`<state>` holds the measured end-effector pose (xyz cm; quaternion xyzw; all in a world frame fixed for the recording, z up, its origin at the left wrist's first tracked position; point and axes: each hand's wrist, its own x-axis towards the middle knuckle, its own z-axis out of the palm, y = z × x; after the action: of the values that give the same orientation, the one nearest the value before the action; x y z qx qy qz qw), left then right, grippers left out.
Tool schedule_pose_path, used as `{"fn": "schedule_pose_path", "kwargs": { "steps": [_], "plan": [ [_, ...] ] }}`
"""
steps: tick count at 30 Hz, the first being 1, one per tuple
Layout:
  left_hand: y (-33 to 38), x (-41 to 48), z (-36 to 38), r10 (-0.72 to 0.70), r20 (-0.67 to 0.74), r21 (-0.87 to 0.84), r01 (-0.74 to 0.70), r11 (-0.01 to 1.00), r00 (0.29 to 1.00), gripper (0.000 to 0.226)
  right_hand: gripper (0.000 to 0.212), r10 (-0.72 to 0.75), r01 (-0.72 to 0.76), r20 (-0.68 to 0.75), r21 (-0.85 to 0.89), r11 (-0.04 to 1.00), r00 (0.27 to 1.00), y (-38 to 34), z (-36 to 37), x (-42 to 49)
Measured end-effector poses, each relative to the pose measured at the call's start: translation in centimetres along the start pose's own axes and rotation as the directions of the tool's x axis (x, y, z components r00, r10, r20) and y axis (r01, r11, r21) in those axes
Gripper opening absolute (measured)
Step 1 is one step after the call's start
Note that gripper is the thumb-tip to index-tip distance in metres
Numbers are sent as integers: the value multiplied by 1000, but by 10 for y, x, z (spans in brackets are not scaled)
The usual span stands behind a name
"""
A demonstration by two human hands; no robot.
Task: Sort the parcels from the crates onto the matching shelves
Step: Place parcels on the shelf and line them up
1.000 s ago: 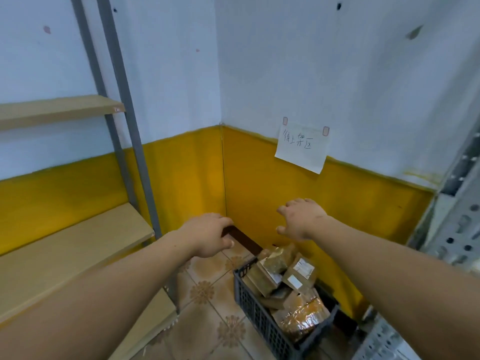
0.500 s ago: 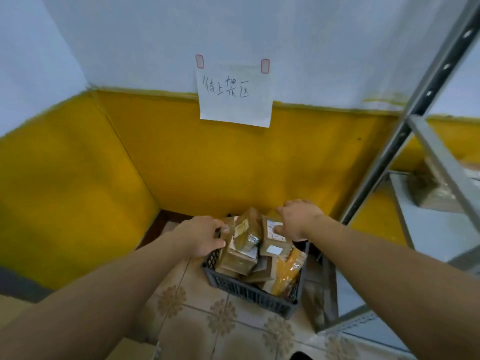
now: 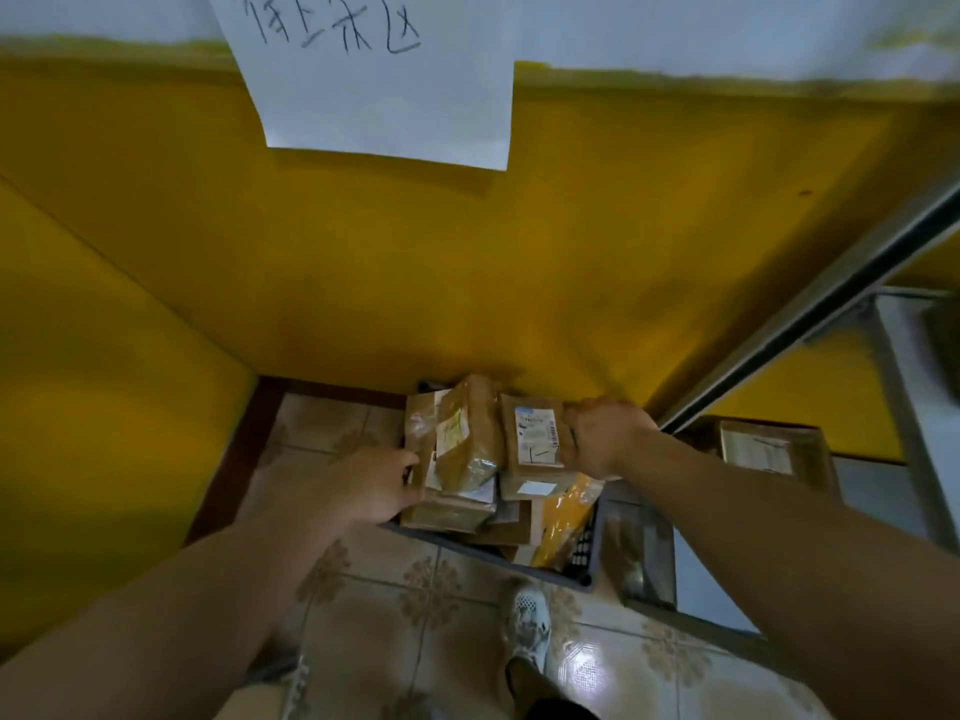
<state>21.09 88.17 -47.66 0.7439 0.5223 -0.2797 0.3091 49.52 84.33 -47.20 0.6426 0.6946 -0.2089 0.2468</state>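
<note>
Right hand [image 3: 602, 444] now reaches labelled parcel [image 3: 535, 433], fingers [image 3: 577, 414] gripping

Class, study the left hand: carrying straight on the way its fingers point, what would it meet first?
The left hand would meet the brown parcels at the crate's left side; it may already touch them. The right hand grips a labelled box.
</note>
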Motion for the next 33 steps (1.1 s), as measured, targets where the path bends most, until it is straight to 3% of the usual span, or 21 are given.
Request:
{"fn": "schedule_pose_path", "kwargs": {
  "steps": [4,6,9,13,17,19,21,24,26,29,31,33],
  "plan": [
    [-27,86,21,-81,35,-148,85,985,996,37,61,-27,23,55,58,998,998,3,34,71],
    [-34,127,35,-97,11,-190,97,977,995,43,64,-13,3,77,126,992,997,3,56,104],
    [-30,173,46,-86,19,-211,88,974,996,29,62,44,-50,30,275,960,999,6,92,147],
    [-28,221,72,-154,-8,-298,144,944,988,59,77,123,-141,71,381,914,990,6,128,183],
    [-20,243,94,-160,-34,-440,128,889,987,69,84,168,-167,35,429,888,985,5,147,196],
    [-18,248,99,-137,-46,-480,98,872,990,84,89,235,-215,37,561,800,971,5,153,198],
    [-22,253,106,-160,-53,-509,112,853,986,98,98,292,-267,97,732,626,951,6,157,199],
    [-28,257,109,-277,-5,-532,232,814,961,118,105,307,-264,138,869,419,942,5,162,199],
    [-27,255,107,-326,99,-603,318,732,940,129,102,333,-256,118,878,406,935,4,162,198],
    [-18,255,107,-316,162,-699,334,632,935,97,100,387,-255,68,852,458,919,5,161,196],
    [-13,253,108,-297,144,-707,309,636,944,91,98,421,-249,21,833,495,907,8,157,194],
    [-11,253,110,-281,97,-655,274,704,955,96,101,462,-257,8,839,480,887,14,153,195]
  ]
}}
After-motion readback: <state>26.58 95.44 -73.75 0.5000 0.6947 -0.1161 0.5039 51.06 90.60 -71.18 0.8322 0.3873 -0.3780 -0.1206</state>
